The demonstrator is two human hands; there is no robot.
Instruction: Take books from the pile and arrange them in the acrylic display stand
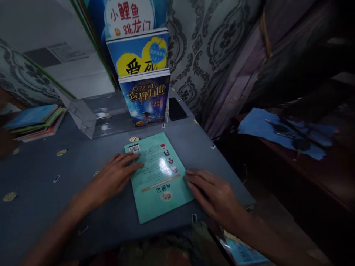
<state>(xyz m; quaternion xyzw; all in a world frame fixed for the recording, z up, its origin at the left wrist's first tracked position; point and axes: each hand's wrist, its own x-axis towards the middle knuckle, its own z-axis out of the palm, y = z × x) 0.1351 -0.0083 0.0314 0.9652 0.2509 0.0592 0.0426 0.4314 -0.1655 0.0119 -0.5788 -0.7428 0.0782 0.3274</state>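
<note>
A thin teal book (159, 177) lies upside down to me on the table, its back cover up, with a barcode and several small pictures on it. My left hand (118, 170) rests at the book's left edge, fingers stretched out over the cover. At the right edge, the fingertips of my right hand (212, 190) touch the book, its fingers extended and close together. Neither hand lifts the book, which lies flat.
Behind the book, a clear acrylic rack (83, 114) holds upright books (146, 98) in tiers. A dark phone-like slab (176, 109) lies beside it. More books (37, 120) are stacked at left. The table (111, 225) ends at right, near a blue cloth (277, 129) on another surface.
</note>
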